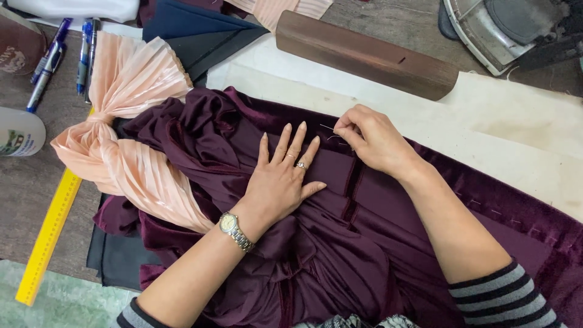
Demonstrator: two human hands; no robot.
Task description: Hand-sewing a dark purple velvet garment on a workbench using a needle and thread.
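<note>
Worn brown wooden surface [388, 21], grain visible. A cream padded cloth [516, 133] covers its right part, faintly stained. Pale green mottled floor [67, 304] shows at lower left beyond the surface edge. Light even and soft, shadows weak. No walls or windows in view.

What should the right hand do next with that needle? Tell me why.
Probably draw the needle through the velvet. The right hand pinches it at the fold's edge, while the left hand lies flat, holding the cloth.
</note>
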